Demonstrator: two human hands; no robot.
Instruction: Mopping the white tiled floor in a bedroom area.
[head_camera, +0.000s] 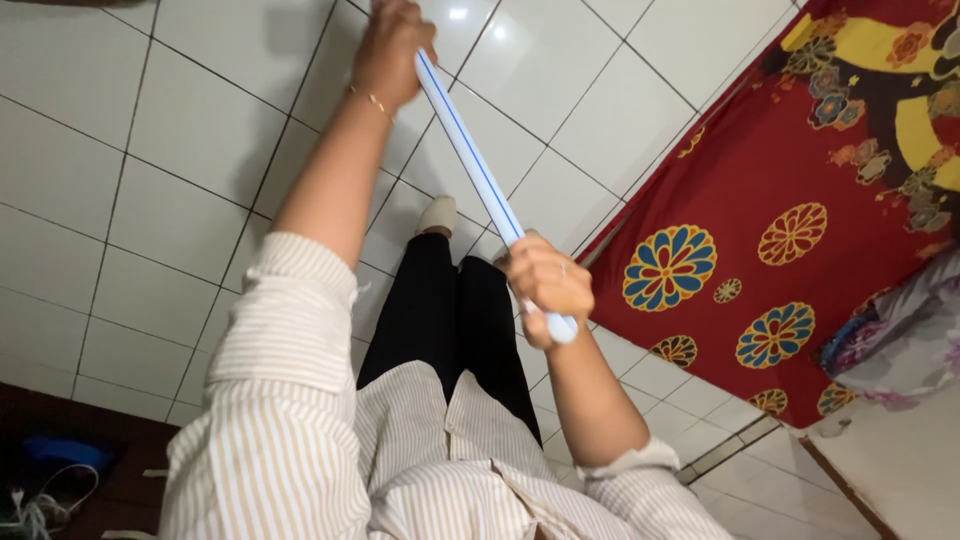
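Both hands are gripping one white pole (470, 150) with a thin blue stripe down its length. Its long axis is running diagonally: the near end is capping off just below the right hand (545, 285), the far end is leaving the top edge of the view past the left hand (392, 50). So relative to the pole: the right hand is sitting at the near, rounded end, fingers clenched around the shaft, a ring showing on one finger; the left hand is sitting far up the shaft, arm stretched out, also wrapped tight around it, with a thin bracelet at the wrist. The hands are spaced well apart, with bare shaft between them. The right hand is the nearer one to the body; the left is at full reach. The pole is hanging above the white tiled floor (150, 150), touching nothing else visible, crossing over the person's black trousers (440, 310) and a pale shoe (437, 213). To the right of the pole a red patterned cloth (780, 200) with round flower motifs is lying along the floor. Below the pole's near end the striped shirt (290, 440) is filling the frame. Whatever is at the pole's far tip is out of view, can't tell.
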